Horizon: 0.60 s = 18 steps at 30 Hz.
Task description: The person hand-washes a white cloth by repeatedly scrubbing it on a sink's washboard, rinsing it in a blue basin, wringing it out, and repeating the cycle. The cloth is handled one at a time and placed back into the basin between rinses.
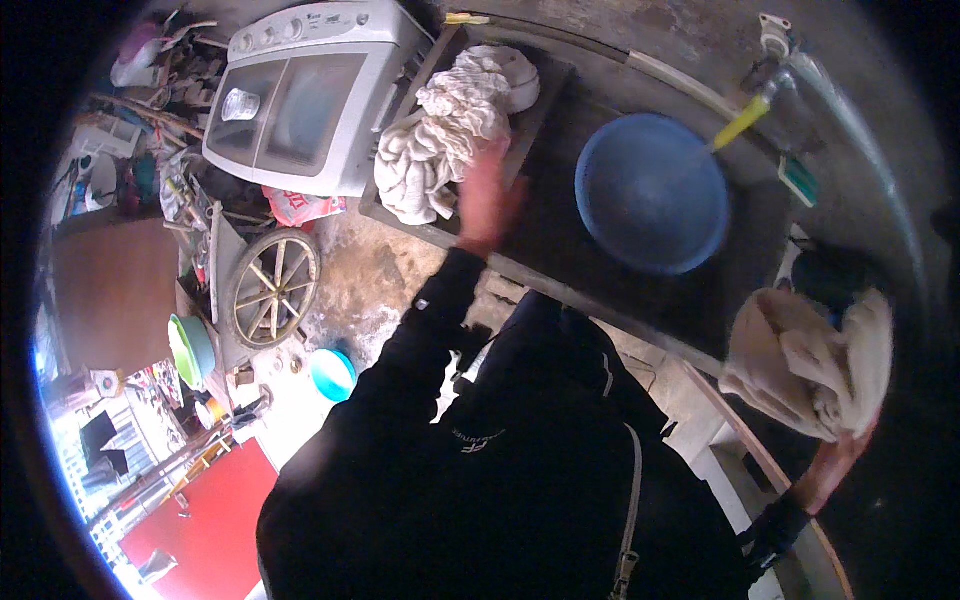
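Observation:
My right hand (844, 450) grips a bunched cream cloth (795, 367) at the right end of the concrete sink (600, 292). The cloth hangs in loose folds by the sink's edge. Over on the left, my left hand (484, 199) is blurred, thumb apart from the fingers, beside a heap of wet-looking white cloth (442, 142). Whether it touches that heap I cannot tell. Between my hands, a round blue basin (652, 195) sits in the sink, with a yellow tap spout (742, 124) pointing into it.
A twin-tub washing machine (300, 105) adjoins the sink's left end, with a clear plastic cup (240, 105) on its lid. A green-backed sponge (799, 180) lies at the back ledge. A spoked wheel (277, 289) and a turquoise basin (332, 375) are on the floor at left.

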{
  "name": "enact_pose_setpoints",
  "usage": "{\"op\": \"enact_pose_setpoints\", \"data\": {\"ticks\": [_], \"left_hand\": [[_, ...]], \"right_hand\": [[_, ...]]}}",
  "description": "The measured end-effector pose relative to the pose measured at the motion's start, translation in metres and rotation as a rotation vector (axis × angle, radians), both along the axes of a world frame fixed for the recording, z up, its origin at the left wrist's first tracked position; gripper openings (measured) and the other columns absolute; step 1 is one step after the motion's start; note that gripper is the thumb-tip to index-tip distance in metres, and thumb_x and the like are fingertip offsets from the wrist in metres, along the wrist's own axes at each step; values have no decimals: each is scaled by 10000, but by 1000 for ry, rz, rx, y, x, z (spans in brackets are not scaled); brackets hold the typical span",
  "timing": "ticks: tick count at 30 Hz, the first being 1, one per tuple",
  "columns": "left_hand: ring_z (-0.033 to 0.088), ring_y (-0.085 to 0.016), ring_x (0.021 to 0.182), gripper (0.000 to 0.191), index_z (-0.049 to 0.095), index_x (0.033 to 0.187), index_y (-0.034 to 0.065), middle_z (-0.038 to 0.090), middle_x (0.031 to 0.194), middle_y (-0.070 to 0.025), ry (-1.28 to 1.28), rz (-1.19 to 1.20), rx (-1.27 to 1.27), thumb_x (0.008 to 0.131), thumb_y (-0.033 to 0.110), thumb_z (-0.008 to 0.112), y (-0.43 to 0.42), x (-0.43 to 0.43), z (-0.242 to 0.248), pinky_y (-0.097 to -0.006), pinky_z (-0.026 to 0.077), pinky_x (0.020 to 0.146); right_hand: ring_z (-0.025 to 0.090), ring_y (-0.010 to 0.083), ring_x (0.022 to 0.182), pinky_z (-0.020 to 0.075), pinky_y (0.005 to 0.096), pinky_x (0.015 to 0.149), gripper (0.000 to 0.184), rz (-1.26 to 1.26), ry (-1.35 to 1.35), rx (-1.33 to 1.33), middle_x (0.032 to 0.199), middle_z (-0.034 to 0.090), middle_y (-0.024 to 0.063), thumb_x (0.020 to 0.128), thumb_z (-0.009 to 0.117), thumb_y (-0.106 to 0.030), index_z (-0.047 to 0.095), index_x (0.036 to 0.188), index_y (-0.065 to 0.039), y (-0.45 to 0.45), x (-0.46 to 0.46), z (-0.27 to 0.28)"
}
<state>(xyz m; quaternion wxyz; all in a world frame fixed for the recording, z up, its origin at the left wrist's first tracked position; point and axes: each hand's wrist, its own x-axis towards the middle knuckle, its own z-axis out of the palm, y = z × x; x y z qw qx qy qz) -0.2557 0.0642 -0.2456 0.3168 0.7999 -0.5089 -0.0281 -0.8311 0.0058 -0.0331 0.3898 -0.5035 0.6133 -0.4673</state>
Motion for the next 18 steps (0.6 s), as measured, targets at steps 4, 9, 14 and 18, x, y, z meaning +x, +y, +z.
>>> {"op": "enact_pose_setpoints", "data": {"ticks": [4,9,14,18], "left_hand": [[220,-467,1356,1149,206,1470,161,152,1500,-265,-180,484,226,553,364,866,40,82,-6,-635,289,1021],[225,-512,1333,1169,163,1480,189,112,1514,-246,-81,511,268,560,417,847,48,111,-39,-721,334,911],[243,-502,1337,1328,102,1483,75,195,1446,-359,-286,222,373,493,529,861,69,135,-50,-548,245,1090],[267,-468,1332,1251,181,1473,121,265,1430,-319,-136,170,330,494,486,870,73,134,-37,-544,251,1089]], "right_hand": [[438,302,1272,336,423,1068,645,-89,-92,-86,1387,426,157,823,625,-191,363,1391,-34,-1,0,23],[406,308,1299,338,434,1070,592,21,-122,-232,1414,383,170,838,600,-149,375,1370,-23,-9,21,29],[460,246,1248,368,405,1039,429,1,52,-253,1327,489,116,924,532,-260,470,1288,-41,-15,52,33],[523,247,1181,412,410,1003,422,-86,-100,-155,1277,543,126,919,539,-230,470,1289,-40,-22,87,33]]}}
